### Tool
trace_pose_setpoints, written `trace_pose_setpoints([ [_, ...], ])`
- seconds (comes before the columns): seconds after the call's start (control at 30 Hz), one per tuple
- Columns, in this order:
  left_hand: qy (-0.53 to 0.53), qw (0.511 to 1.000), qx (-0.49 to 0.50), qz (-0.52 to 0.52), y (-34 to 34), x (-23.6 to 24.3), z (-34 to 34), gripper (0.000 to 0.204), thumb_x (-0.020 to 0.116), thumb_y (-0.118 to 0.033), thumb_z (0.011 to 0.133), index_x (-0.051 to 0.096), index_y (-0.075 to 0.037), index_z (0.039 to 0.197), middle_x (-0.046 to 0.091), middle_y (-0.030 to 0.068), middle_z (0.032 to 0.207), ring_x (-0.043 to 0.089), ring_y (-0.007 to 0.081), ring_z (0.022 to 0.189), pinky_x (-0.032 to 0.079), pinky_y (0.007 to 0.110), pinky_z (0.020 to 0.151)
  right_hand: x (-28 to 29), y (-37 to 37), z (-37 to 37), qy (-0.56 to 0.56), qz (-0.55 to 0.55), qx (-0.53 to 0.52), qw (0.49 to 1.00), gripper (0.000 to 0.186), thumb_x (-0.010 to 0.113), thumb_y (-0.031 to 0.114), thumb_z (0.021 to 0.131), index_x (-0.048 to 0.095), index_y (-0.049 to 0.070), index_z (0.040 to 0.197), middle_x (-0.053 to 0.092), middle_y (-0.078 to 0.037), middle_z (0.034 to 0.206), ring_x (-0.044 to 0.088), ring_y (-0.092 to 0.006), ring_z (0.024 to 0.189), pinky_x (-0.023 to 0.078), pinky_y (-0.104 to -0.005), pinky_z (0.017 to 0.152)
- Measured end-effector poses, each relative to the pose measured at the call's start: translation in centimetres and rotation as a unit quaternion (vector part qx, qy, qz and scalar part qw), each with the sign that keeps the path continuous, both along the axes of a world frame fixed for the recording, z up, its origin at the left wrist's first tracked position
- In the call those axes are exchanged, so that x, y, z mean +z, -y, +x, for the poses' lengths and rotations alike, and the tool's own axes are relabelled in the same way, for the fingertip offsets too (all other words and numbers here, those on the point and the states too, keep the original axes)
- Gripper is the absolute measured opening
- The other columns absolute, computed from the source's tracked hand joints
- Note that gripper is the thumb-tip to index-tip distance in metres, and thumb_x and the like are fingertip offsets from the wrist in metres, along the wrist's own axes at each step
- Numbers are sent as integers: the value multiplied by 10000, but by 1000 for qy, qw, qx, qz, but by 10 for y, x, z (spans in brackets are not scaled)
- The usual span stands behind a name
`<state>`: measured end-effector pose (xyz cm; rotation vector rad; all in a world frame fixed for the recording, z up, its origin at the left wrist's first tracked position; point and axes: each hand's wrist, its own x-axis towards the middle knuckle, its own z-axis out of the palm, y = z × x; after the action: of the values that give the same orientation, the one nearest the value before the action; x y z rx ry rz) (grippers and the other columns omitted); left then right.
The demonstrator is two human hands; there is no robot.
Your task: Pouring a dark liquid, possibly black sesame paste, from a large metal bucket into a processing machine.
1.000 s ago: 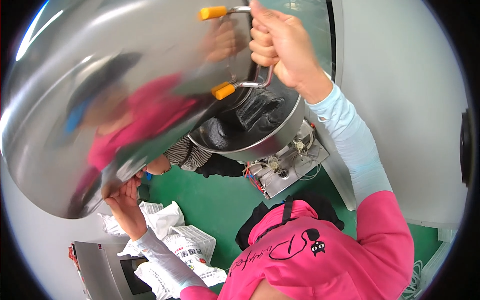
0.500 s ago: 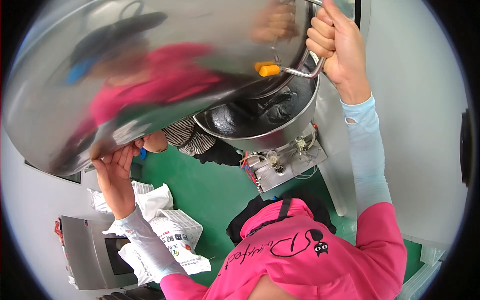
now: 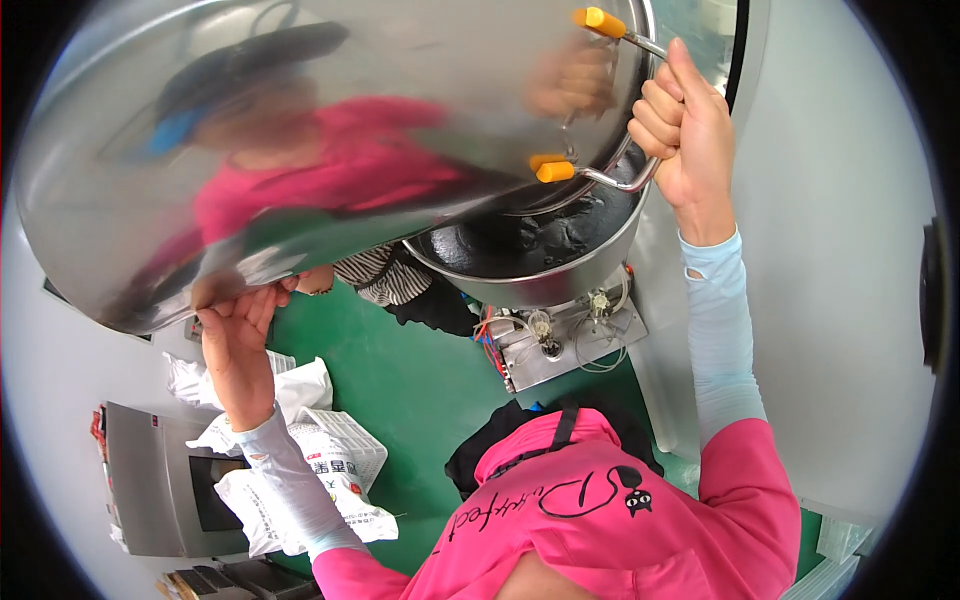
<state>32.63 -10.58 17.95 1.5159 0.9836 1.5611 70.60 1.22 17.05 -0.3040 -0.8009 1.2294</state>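
One big steel vessel [image 3: 330, 170] fills 10 to 12 o'clock, raised and tilted, its right part overlapping one round steel hopper [image 3: 530, 290] at 1 o'clock; whether the two touch cannot be told. By my reading, the lifting is done, and the hopper already holds glossy dark paste [image 3: 545, 240]; any left in the vessel is hidden, as is any flow, and the vessel is yet to be set down. One grey machine [image 3: 150, 480] stands at 8 o'clock, one metal base plate [image 3: 590, 345] at 4, beneath the hopper. The person's two hands follow: the right hand [image 3: 690, 140], at 2 o'clock, curls round one steel handle [image 3: 635, 183]; the left hand [image 3: 240, 355], nearly 9, props the vessel's lower edge, fingers extended, thumb apart. Smallest, two yellow handle ends [image 3: 555, 172].
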Motion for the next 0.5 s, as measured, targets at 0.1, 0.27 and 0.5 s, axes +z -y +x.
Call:
trace_pose_setpoints([
  [0.1, 12, 1000, 10, -1, 2, -7, -3, 579, 303, -459, 867, 302, 29, 1180, 446, 185, 1107, 450, 275, 1054, 337, 359, 940, 0, -2, -2, 8, 16, 4, 1000, 363, 463, 276, 861, 296, 114, 582, 179, 66, 456, 132, -29, 371, 103, -202, 344],
  [0.27, 45, 998, 37, -12, 4, -11, -4, 587, 306, -462, 864, 311, 46, 1158, 449, 199, 1098, 447, 282, 1056, 324, 365, 953, -4, -8, -6, 9, 18, 19, 1000, 355, 463, 276, 861, 302, 111, 592, 185, 66, 454, 135, -29, 369, 102, -201, 344],
  [0.5, 103, 995, 10, -14, 7, -22, -8, 423, 387, -425, 852, 463, -33, 989, 538, 170, 982, 488, 289, 1007, 320, 415, 948, -9, -9, -16, 9, 3, 39, 999, 351, 471, 261, 859, 307, 113, 586, 194, 65, 450, 150, -30, 360, 109, -206, 334],
])
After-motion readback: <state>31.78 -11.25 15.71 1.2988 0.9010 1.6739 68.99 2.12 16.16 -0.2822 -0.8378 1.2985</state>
